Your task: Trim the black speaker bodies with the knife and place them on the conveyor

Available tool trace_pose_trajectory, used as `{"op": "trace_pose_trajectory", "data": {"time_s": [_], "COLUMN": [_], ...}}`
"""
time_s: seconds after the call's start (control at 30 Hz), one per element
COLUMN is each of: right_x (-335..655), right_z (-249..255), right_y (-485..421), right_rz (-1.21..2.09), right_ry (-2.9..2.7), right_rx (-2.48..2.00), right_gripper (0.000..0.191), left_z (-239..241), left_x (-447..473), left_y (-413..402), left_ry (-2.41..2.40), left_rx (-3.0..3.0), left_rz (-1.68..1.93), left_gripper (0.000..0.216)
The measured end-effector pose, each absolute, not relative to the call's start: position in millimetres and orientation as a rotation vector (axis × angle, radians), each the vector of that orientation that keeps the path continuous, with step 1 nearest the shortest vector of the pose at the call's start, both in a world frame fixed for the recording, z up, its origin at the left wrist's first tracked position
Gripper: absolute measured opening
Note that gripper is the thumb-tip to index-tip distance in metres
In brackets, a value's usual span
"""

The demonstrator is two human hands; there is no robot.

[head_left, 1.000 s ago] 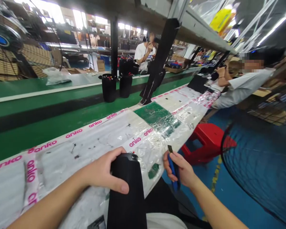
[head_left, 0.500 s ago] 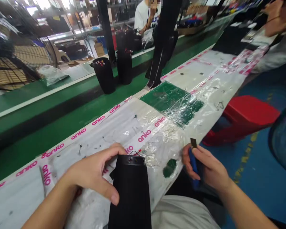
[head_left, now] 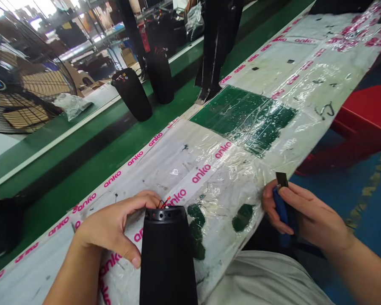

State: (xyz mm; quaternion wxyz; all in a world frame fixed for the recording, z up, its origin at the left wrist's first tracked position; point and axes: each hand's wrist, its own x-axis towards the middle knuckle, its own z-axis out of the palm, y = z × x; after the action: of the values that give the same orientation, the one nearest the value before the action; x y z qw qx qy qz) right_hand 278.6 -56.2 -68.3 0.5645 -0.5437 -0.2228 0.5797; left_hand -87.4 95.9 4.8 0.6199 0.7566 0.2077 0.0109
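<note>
A tall black fabric-covered cylinder (head_left: 167,258), a speaker body, stands at the near edge of the bench with red wires poking from its open top. My left hand (head_left: 114,226) curls round its upper rim and holds it. My right hand (head_left: 300,214) is closed on a blue-handled tool (head_left: 281,203) with a small dark flat tip, held just off the bench edge to the right of the cylinder.
The bench (head_left: 209,169) is wrapped in white sheet, clear film and pink "anko" tape, with a green mat (head_left: 244,116). Two more black cylinders (head_left: 131,93) stand on the green conveyor (head_left: 66,169) behind. A fan (head_left: 15,84) is at left, a red stool (head_left: 358,114) at right.
The view has tilted down and closer to the bench. My left hand shifted slightly on the cylinder's rim; my right hand with the blue tool moved right and a little up.
</note>
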Motion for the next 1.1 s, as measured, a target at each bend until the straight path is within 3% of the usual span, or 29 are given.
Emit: {"op": "trace_pose_trajectory", "data": {"time_s": [0.27,0.47,0.57,0.67,0.77,0.97,1.1], "right_x": [245,189,178,179,187,206,211], "right_z": [-36,-26,-28,-27,-24,-22,-15], "right_y": [-72,-90,-81,-72,-70,-73,-70], "right_rz": [1.369,1.942,2.059,2.049,1.774,0.498,0.190], "right_ry": [-0.638,-0.888,-1.090,-1.273,-1.447,-2.217,-2.432], "right_rx": [-1.435,-1.379,-1.258,-1.139,-1.248,-1.293,-1.338], "right_gripper": [0.034,0.061,0.060,0.053,0.041,0.022,0.024], "left_z": [20,43,57,63,54,-1,-24], "left_x": [-43,-83,-90,-71,-50,-38,-36], "left_y": [53,71,65,46,35,41,42], "left_ry": [0.828,0.882,0.958,1.140,1.174,0.702,0.622], "left_rx": [1.775,1.931,1.886,1.981,2.022,1.598,1.446], "left_rz": [0.017,-0.168,-0.190,-0.247,-0.223,0.189,0.261], "left_gripper": [0.067,0.075,0.089,0.082,0.073,0.072,0.073]}}
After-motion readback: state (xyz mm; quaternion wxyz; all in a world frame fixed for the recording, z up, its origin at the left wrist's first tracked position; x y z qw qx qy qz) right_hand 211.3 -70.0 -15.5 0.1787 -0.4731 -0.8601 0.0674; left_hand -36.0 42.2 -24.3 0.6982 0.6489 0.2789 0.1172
